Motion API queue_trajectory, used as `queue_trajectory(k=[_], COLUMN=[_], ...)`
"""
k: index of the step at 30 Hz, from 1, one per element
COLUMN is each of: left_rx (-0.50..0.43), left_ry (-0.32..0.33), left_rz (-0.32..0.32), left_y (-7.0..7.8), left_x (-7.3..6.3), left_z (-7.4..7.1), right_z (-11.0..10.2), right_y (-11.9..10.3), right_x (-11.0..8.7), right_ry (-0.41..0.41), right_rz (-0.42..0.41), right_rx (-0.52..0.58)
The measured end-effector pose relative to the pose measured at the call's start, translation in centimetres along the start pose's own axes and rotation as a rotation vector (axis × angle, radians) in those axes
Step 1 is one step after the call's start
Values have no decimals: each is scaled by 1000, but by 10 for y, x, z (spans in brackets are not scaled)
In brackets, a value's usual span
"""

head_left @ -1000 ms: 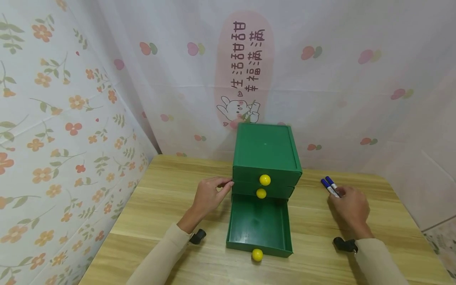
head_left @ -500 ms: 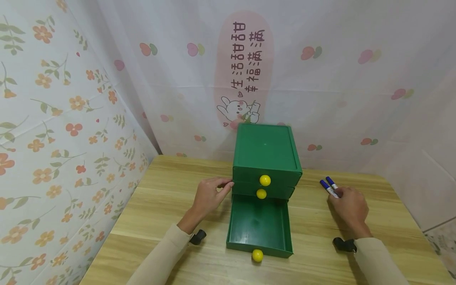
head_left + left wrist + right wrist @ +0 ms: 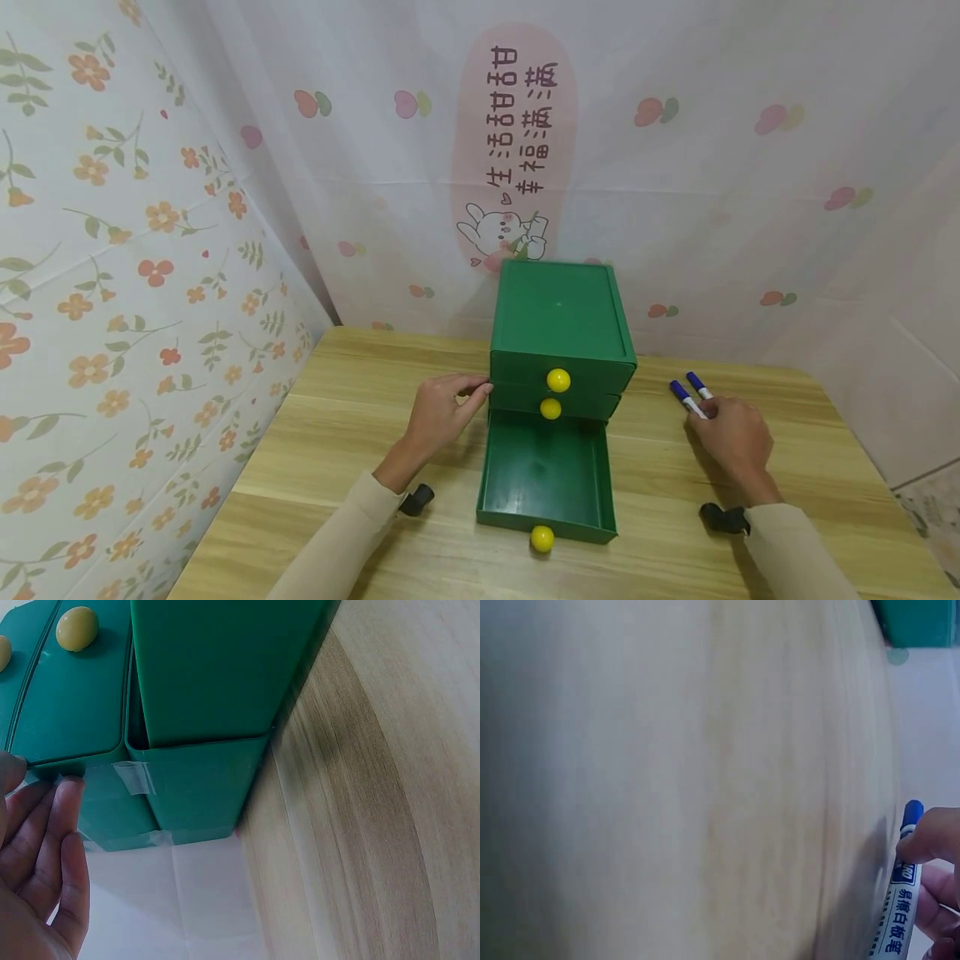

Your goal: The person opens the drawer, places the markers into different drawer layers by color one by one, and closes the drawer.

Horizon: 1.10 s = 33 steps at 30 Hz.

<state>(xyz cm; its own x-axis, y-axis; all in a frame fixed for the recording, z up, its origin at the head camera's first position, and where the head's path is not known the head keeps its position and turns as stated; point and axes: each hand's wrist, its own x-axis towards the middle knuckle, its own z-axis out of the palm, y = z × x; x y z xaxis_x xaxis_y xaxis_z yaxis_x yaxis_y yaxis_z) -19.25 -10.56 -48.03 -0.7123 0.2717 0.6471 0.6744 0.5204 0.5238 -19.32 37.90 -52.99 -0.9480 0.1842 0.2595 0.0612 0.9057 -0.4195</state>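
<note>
A green drawer cabinet (image 3: 558,308) with yellow knobs stands at the back of the table, its bottom drawer (image 3: 546,467) pulled out and bare inside. At the cabinet's left front edge my left hand (image 3: 438,412) holds on, thumb and fingertips touching the corner of the middle drawer level. Right of the cabinet, my right hand (image 3: 735,433) pinches a whiteboard marker (image 3: 900,907) with a blue cap and white barrel. Beside it lies a second blue-capped marker (image 3: 697,383), its lower end hidden by the hand.
The wood-grain table (image 3: 337,433) reaches back to a white printed curtain (image 3: 712,208). A floral curtain (image 3: 112,333) hangs along the left side. Black wrist camera mounts (image 3: 723,518) sit at both cuffs.
The marker in my right hand has shifted slightly left, and the gap between the two caps has widened. My left hand and the drawer cabinet stay put.
</note>
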Motion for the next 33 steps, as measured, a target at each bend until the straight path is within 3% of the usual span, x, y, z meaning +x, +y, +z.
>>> queue_trajectory(k=[4, 10, 23, 33], left_rx=[3, 1, -10, 5], left_ry=[9, 13, 2, 4], left_rz=[10, 18, -3, 10], left_y=[0, 1, 2, 2], left_x=[0, 1, 0, 0], left_z=[0, 0, -1, 0], right_z=[-2, -8, -29, -38], right_y=[-8, -19, -49, -75], right_x=[-4, -11, -45, -68], right_ry=[1, 32, 47, 122], right_rz=[-9, -94, -203, -352], right_rx=[16, 21, 29, 22])
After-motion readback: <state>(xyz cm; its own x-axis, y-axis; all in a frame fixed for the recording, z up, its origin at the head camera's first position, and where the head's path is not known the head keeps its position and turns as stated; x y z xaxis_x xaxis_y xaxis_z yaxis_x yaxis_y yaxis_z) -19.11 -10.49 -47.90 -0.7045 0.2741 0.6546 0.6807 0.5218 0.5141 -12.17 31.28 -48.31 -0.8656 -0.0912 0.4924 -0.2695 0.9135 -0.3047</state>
